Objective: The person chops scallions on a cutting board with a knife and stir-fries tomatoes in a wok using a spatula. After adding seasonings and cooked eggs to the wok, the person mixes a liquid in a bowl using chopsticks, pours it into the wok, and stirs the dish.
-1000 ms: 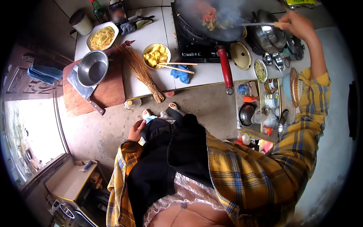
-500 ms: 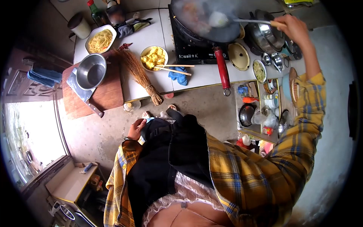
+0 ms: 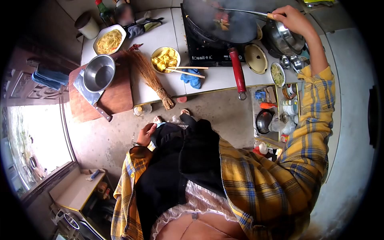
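My right hand (image 3: 289,19) is closed around the wooden handle of a long metal spatula (image 3: 244,11). The spatula reaches left over a dark steaming wok (image 3: 244,36), where steam blurs its far end. Reddish and tan pieces of food (image 3: 222,21) lie inside the wok. A red handle (image 3: 237,70) sticks out from the wok over the counter's front edge. Low beside my black clothing, my left hand (image 3: 146,134) has its fingers curled together. Something light blue shows at its fingertips, and I cannot make out what it is.
On the counter are a bowl of scrambled eggs (image 3: 165,56) with chopsticks (image 3: 188,72), noodles (image 3: 109,42), a straw brush (image 3: 150,80) and a blue cloth (image 3: 192,80). A metal bowl (image 3: 99,74) and cleaver (image 3: 90,90) rest on a cutting board (image 3: 120,105). Shelves (image 3: 276,116) stand below right.
My right hand has moved left and slightly up with the spatula. The spatula's head, seen earlier over the wok's middle, has gone toward the far side into steam. My left hand stays low.
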Action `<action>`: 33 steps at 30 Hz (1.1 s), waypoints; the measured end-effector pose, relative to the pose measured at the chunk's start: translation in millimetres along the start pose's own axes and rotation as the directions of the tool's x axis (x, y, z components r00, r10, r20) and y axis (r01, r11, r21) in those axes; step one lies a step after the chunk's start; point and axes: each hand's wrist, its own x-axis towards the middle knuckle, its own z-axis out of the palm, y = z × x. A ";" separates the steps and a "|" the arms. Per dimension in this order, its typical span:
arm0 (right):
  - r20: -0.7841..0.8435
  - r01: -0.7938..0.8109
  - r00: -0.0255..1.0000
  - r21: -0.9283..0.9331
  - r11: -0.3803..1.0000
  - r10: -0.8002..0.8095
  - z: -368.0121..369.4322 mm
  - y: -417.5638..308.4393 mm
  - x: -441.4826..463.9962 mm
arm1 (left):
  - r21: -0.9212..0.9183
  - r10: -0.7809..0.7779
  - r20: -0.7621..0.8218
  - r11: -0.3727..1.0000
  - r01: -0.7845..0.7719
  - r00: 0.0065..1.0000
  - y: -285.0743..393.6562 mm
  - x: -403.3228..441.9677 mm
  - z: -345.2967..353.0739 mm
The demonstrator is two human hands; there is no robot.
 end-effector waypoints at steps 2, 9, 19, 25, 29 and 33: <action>-0.050 0.027 0.998 -0.096 0.995 -0.032 7.9 -1.0 -3.6 | -0.033 -0.034 0.044 0.999 0.035 0.998 -16.7 4.7 0.7; -0.088 -0.017 0.996 -0.351 0.936 -0.015 -32.8 -37.1 -43.3 | 0.027 0.008 0.005 1.000 -0.009 1.000 8.8 -0.6 3.0; -0.050 -0.098 0.995 -0.386 0.917 0.086 -49.2 -23.2 -33.0 | 0.038 0.022 0.053 0.999 -0.024 0.998 12.6 5.2 4.7; 0.320 -0.009 0.944 -0.229 0.973 0.084 -95.2 -18.4 -42.9 | 0.065 -0.023 0.027 0.998 0.021 0.999 7.8 3.6 3.3; 0.292 -0.068 0.952 -0.089 0.994 0.092 -67.4 -61.0 -51.7 | 0.042 -0.015 0.020 0.999 0.014 1.000 11.2 3.1 4.1; 0.046 0.099 0.994 -0.045 0.994 -0.097 -20.8 -26.6 -21.2 | 0.027 0.005 0.003 1.000 -0.006 1.000 13.2 5.2 5.4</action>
